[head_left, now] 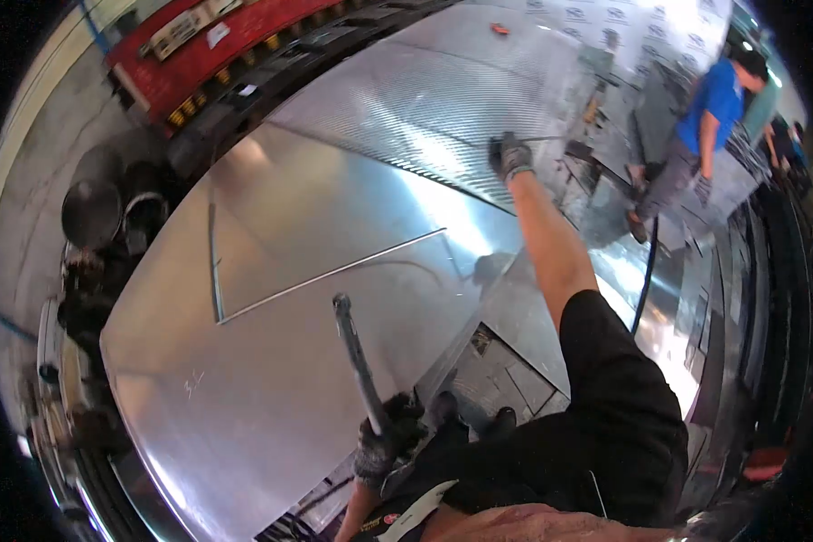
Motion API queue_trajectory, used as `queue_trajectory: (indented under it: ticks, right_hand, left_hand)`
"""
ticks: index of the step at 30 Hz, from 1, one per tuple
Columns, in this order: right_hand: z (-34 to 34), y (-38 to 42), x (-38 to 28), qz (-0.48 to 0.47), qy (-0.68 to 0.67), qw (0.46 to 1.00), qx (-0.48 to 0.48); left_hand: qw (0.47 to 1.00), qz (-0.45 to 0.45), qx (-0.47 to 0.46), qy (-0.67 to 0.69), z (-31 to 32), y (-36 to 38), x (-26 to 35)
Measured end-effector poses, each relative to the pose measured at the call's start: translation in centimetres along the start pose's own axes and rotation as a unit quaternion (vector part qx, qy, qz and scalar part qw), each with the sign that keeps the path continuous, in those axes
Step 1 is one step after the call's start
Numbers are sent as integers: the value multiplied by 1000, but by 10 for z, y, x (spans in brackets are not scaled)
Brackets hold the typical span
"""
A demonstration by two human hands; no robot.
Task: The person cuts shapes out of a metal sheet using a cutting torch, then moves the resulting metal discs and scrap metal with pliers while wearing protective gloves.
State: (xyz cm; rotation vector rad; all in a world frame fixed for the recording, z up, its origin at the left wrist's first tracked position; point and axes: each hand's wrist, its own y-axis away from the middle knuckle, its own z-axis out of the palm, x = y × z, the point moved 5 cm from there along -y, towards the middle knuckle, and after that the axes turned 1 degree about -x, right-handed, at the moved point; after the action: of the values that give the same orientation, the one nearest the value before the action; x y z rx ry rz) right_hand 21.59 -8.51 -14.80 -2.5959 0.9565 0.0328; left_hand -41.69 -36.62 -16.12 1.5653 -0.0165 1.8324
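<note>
My left hand, in a dark glove with a grey cuff, is closed around a long metal wrench that has a ringed upper end. The wrench points up over a large smooth metal sheet. My right arm reaches far forward, and the gloved right hand is closed at the edge of a ribbed metal panel. A thin rod extends rightward from beside that hand; I cannot tell whether the hand grips it. A bent thin metal strip lies on the smooth sheet.
A person in a blue shirt stands at the right among flat metal scraps. A red machine runs along the back left. Dark round pipes are stacked at the left. A black cable hangs right of my arm.
</note>
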Motion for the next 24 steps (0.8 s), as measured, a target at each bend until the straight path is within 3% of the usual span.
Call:
queue_trajectory:
  ticks: [3, 4, 6, 7, 9, 10, 11, 12, 13, 14, 15, 16, 17, 18, 19, 20, 21, 23, 24]
  right_hand:
    - [4, -32, -32, 28, -75, 993, -83]
    - [-25, -28, -59, -27, 52, 996, -62]
    - [-35, -55, -89, -121, 112, 986, 4]
    - [-24, -81, -102, -161, 93, 981, 47]
    - [-44, -73, -156, -203, 13, 979, 2]
    - [-51, -60, -173, -25, -359, 921, -150]
    - [-40, -46, -203, 173, -644, 686, -291]
    - [-12, -50, -238, 228, -562, 700, -377]
    - [23, -53, -221, 178, -568, 700, -395]
    - [24, -20, -257, 60, -549, 729, -404]
    - [28, 16, -299, -137, -473, 774, -398]
    - [36, 67, -344, -404, -365, 771, -331]
    - [42, 126, -381, -569, -341, 701, -263]
    - [39, 189, -405, -635, -194, 700, -262]
    - [52, 230, -416, -572, -141, 759, -276]
    - [66, 262, -432, -538, -100, 782, -300]
    - [50, 287, -442, -539, -20, 761, -361]
    - [67, 305, -447, -447, -155, 807, -354]
    - [55, 305, -447, -439, -158, 810, -355]
  left_hand:
    - [997, -17, 76, 20, -65, 55, -12]
    - [994, 2, 107, 29, -82, 69, -12]
    - [983, 39, 145, 106, -101, 92, -27]
    - [975, 34, 179, 130, -115, 104, -31]
    - [954, -7, 262, 147, -145, 117, -31]
    - [946, 28, 251, 203, -153, 127, -21]
    - [940, 55, 264, 210, -166, 132, -23]
    - [935, 77, 272, 213, -178, 135, -25]
    - [928, 83, 295, 212, -137, 136, -36]
    - [922, 86, 310, 217, -134, 137, -36]
    - [914, 89, 327, 224, -134, 142, -32]
    - [904, 105, 335, 243, -133, 142, -33]
    - [893, 112, 345, 267, -129, 144, -32]
    - [882, 123, 353, 287, -125, 142, -29]
    - [881, 128, 355, 283, -120, 138, -31]
    - [875, 122, 375, 283, -123, 133, -37]
    - [868, 119, 391, 280, -123, 128, -44]
    - [866, 126, 404, 267, -120, 122, -44]
    - [859, 124, 424, 259, -115, 123, -45]
